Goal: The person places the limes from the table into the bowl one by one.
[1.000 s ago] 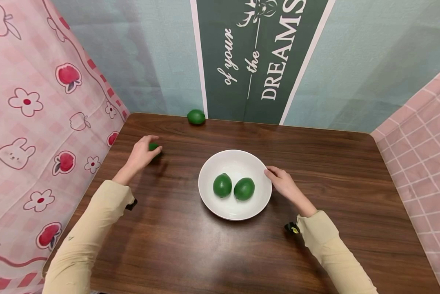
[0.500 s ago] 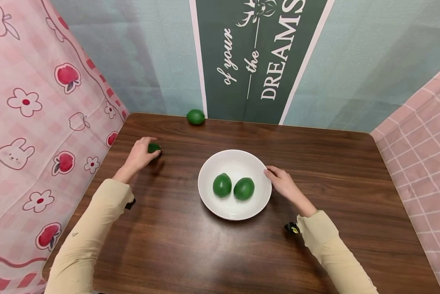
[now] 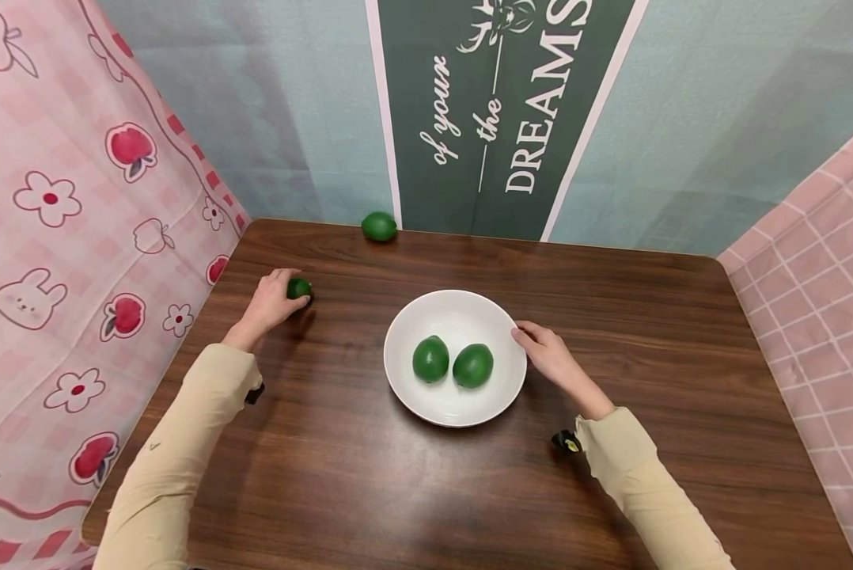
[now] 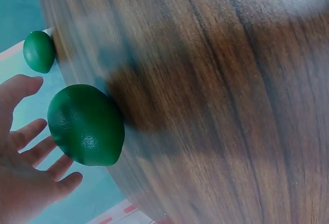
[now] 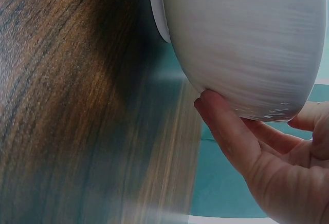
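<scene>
A white bowl (image 3: 456, 412) with two green limes inside, a left one (image 3: 430, 359) and a right one (image 3: 473, 366), stands mid-table. My right hand (image 3: 549, 358) grips its right rim; in the right wrist view, fingers (image 5: 231, 131) press the outer wall (image 5: 247, 44) from below and the thumb is at the rim. Far left, my left hand (image 3: 270, 301) reaches round another lime (image 3: 299, 289) on the table. In the left wrist view its fingers are spread about that lime (image 4: 86, 125), with gaps showing between some fingertips and the peel.
One more lime (image 3: 380, 226) lies at the table's back edge, against the blue curtain (image 3: 312, 119). The brown wooden table (image 3: 426, 499) has a pink patterned cloth (image 3: 77, 261) to its left and a pink tiled wall (image 3: 825, 317) to its right.
My left hand has shifted slightly down and back, and more of the lime beside it shows. The right hand and the bowl have stayed put.
</scene>
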Demonstrator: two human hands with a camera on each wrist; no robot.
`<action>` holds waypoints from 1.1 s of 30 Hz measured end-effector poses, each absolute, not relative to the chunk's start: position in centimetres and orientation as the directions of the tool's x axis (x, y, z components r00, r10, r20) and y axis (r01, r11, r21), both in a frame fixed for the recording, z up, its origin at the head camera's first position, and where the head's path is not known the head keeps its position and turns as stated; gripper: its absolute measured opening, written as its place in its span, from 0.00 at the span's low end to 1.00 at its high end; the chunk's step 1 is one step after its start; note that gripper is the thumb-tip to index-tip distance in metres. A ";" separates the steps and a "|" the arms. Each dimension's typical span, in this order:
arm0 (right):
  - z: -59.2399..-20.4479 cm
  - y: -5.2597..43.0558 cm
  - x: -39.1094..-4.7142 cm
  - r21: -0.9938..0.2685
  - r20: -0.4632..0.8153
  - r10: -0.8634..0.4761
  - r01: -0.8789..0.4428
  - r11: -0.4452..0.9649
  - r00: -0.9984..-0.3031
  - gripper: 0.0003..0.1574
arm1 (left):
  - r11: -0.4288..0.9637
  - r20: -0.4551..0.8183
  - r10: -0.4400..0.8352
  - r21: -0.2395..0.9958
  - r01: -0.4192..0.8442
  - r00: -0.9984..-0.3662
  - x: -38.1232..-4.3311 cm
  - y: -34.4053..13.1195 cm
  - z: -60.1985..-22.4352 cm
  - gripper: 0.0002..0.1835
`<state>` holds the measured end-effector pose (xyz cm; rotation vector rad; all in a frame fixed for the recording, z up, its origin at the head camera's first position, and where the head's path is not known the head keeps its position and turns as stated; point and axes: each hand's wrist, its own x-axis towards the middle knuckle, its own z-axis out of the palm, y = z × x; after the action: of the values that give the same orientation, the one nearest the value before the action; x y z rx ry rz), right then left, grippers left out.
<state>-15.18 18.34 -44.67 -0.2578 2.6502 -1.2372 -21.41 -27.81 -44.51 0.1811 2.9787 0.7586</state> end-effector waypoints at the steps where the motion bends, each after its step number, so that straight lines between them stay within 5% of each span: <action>1: -44.7 18.3 -15.2 -0.771 -0.112 -0.243 -0.071 0.633 -0.963 0.27 | 0.872 -0.034 0.128 0.479 0.096 -0.991 -21.4 -27.8 -44.6 0.29; 33: -44.7 18.2 -15.0 -0.773 -0.110 -0.244 -0.071 0.630 -0.963 0.27 | 0.905 -0.113 0.135 0.418 0.076 -0.984 -21.6 -27.9 -47.0 0.33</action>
<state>-15.02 18.24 -44.65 -0.2590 2.6471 -1.2429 -21.60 -27.86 -47.00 0.1634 2.9300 0.6345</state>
